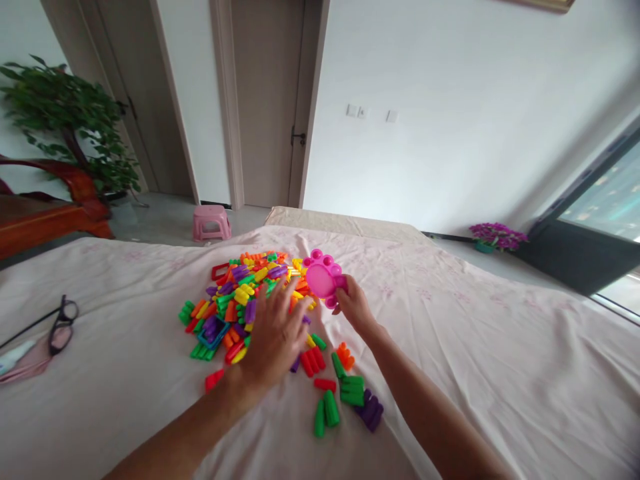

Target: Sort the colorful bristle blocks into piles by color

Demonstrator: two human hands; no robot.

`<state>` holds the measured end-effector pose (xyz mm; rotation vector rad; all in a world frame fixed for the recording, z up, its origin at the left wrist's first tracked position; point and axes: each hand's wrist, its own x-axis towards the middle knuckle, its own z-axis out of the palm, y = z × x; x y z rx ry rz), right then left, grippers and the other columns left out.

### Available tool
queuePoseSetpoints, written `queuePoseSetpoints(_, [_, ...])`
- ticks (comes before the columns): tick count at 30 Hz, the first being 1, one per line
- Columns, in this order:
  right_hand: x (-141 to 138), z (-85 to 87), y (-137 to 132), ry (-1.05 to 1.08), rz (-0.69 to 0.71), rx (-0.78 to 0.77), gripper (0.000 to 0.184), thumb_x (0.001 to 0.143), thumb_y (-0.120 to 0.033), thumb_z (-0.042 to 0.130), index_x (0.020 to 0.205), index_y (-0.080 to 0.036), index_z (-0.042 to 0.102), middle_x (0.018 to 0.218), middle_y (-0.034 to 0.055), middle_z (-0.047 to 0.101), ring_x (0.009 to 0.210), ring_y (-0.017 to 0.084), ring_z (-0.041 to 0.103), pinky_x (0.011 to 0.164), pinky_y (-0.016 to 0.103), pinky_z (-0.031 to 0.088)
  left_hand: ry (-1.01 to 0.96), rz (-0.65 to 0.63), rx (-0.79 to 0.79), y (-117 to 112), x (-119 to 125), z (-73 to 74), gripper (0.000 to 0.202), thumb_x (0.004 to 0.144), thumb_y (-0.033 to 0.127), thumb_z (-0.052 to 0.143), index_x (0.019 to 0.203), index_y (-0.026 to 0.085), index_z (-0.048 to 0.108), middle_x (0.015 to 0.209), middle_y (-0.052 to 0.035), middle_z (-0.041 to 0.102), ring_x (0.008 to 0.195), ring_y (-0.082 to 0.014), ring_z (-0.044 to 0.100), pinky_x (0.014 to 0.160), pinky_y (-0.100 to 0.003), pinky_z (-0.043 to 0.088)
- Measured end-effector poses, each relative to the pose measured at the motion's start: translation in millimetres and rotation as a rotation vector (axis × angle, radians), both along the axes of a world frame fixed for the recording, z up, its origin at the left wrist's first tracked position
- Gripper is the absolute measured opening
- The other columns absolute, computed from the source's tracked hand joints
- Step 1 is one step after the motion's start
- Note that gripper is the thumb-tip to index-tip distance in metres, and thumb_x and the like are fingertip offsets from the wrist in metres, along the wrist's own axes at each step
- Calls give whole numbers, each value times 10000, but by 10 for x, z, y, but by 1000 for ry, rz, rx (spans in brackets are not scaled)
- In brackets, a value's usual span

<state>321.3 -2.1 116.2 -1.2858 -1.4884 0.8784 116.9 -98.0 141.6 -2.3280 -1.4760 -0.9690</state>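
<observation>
A heap of small plastic building pieces (pixel 240 300) in green, red, orange, yellow and purple lies on a pale pink bedsheet (pixel 475 347). My left hand (pixel 275 333) is spread flat over the right side of the heap, fingers apart, holding nothing. My right hand (pixel 354 305) grips a pink paw-shaped plastic piece (pixel 324 277) and holds it just above the heap's far right edge. More loose pieces (pixel 345 393) lie between my forearms.
A pair of black glasses (pixel 63 327) lies on the sheet at the left. Beyond the bed are a small pink stool (pixel 211 221), a wooden bench (pixel 45 217) with a leafy plant (pixel 65 113), a closed door (pixel 267 100) and purple flowers (pixel 497 235) by the window.
</observation>
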Motion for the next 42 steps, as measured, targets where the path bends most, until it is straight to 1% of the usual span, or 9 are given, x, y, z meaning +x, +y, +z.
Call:
queuePoseSetpoints(3, [244, -245, -4, 176, -47, -90, 232, 699, -242, 479, 925, -196, 504, 626, -21, 629, 531, 165, 626, 420, 233, 479, 113, -416, -130, -387, 384, -239, 523, 851, 527, 607, 1309, 281, 552, 1558, -85, 399, 1492, -316, 243, 1210, -583, 166])
queuePoseSetpoints(6, [424, -469, -49, 247, -118, -90, 227, 694, -282, 510, 903, -193, 514, 595, -27, 613, 478, 141, 575, 422, 231, 457, 252, -570, -191, -531, 722, -450, 642, 821, 674, 557, 1289, 234, 558, 1539, -132, 414, 1489, -344, 236, 1198, -610, 148])
queuePoseSetpoints(12, [588, -683, -71, 257, -227, 18, 213, 748, -306, 524, 929, -194, 521, 596, -33, 612, 464, 123, 531, 435, 220, 415, 333, -372, -214, -147, 883, -511, 506, 811, 616, 609, 1085, 192, 644, 1297, -129, 607, 1380, -378, 391, 1170, -669, 132])
queuePoseSetpoints(21, [557, -698, -65, 226, -203, -6, 202, 768, -290, 495, 949, -201, 502, 585, -40, 600, 470, 132, 541, 436, 225, 418, 288, -65, -152, 301, 159, -395, 426, 736, 426, 736, 1095, 215, 645, 1202, -114, 652, 1283, -346, 464, 1159, -658, 180])
queuePoseSetpoints(25, [553, -701, -75, 198, -211, -1, 207, 769, -287, 484, 954, -198, 508, 591, -35, 596, 497, 143, 564, 441, 225, 426, 292, 31, -125, 446, -12, -331, 332, 747, 356, 738, 1038, 216, 664, 1226, -119, 654, 1281, -355, 477, 1144, -693, 174])
queuePoseSetpoints(28, [535, -645, -121, 211, -212, 17, 250, 781, -286, 484, 1008, -186, 517, 614, -31, 596, 499, 138, 558, 442, 223, 425, 240, 104, -95, 486, -40, -305, 415, 775, 296, 724, 1174, 214, 642, 1365, -149, 591, 1302, -366, 475, 1137, -702, 186])
queuePoseSetpoints(31, [432, -535, -197, 281, -154, 1, 388, 788, -310, 513, 1157, -188, 503, 704, -25, 613, 532, 135, 572, 463, 224, 445, 169, 17, -81, 350, 11, -291, 492, 820, 307, 695, 1296, 240, 585, 1459, -138, 518, 1354, -350, 444, 1156, -661, 220])
queuePoseSetpoints(37, [57, -501, -251, 331, 17, -45, 486, 775, -334, 531, 1241, -206, 478, 738, -34, 595, 536, 119, 548, 490, 224, 467, 200, -528, -223, -302, 220, -421, 374, 893, 515, 577, 1182, 279, 605, 1412, -26, 559, 1367, -231, 448, 1199, -463, 295])
queuePoseSetpoints(42, [19, -625, -224, 255, -32, -55, 466, 761, -339, 519, 1199, -182, 493, 646, -55, 544, 490, 114, 499, 438, 202, 410, 352, -461, -228, -311, 194, -654, 283, 996, 372, 411, 1171, 259, 603, 1325, -38, 619, 1354, -232, 466, 1201, -546, 240])
